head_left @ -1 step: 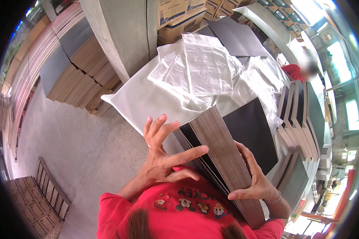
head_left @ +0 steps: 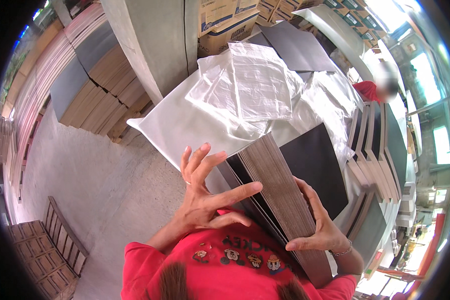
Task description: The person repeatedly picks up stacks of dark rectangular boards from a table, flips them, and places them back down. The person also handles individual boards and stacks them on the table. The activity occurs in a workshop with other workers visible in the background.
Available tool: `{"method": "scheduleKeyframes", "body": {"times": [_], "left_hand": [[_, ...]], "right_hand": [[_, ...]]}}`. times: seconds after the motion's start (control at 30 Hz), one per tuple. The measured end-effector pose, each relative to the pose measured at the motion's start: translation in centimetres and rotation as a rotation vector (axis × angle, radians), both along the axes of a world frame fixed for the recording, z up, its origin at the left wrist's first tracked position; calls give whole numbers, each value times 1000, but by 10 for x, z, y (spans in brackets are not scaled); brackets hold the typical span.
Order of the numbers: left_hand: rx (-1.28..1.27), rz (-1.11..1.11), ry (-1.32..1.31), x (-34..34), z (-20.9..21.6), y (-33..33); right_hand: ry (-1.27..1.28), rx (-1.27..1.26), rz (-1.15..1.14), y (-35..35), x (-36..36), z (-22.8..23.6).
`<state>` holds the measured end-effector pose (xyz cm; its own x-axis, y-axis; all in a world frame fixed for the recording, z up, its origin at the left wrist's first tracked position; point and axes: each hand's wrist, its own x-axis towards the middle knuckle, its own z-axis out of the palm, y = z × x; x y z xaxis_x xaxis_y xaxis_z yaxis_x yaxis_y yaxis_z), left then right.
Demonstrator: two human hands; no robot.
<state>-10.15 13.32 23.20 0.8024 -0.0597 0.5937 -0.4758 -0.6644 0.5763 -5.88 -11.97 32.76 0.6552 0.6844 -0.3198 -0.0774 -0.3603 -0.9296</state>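
Observation:
A thick stack of thin sheets (head_left: 277, 187), with grey-brown edges and black faces, stands on edge against my red shirt. Around its right side my right hand (head_left: 315, 220) is closed, thumb on the near part of the edges and fingers at the far side. My left hand (head_left: 202, 192) is open with its fingers spread. Its index fingertip lies at the left edges of the stack, where a few sheets stand slightly apart. A flat black sheet (head_left: 317, 167) rests on the table just beyond the stack.
Clear plastic bags (head_left: 260, 85) lie on the white-covered table (head_left: 170, 125). Piles of dark sheets (head_left: 377, 145) stand at the right, near a person in red (head_left: 367, 91). Board stacks (head_left: 95, 85) sit beside a pillar (head_left: 157, 45). Cartons (head_left: 227, 35) are behind; wooden crates (head_left: 40, 260) stand lower left.
My left hand has shifted very slightly, its index fingertip a touch to the right. The right hand and the stack stay in place.

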Motion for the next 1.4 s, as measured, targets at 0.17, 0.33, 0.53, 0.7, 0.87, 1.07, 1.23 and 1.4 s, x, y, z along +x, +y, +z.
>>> {"method": "scheduleKeyframes", "body": {"times": [0.17,0.33,0.53,0.7,0.87,1.07,1.23,1.4], "left_hand": [[11,12,-7,2,0,0],[-11,40,-49,-1,-2,-1],[-58,-20,-219,-5,3,-2],[268,-97,-44,6,56,-7],[319,-82,9,2,55,-7],[307,-51,19,-4,55,-6],[320,-30,31,-10,54,-5],[306,-21,37,-13,54,-4]], "right_hand": [[-18,15,-1,0,4,-4],[-23,18,-3,-2,6,-4],[-13,65,-23,-6,7,-9],[37,99,-41,-2,7,-7],[8,75,-18,-4,8,-6],[12,79,-22,-3,7,-7],[33,95,-30,0,7,-4],[12,87,-30,-2,7,-7]]}}
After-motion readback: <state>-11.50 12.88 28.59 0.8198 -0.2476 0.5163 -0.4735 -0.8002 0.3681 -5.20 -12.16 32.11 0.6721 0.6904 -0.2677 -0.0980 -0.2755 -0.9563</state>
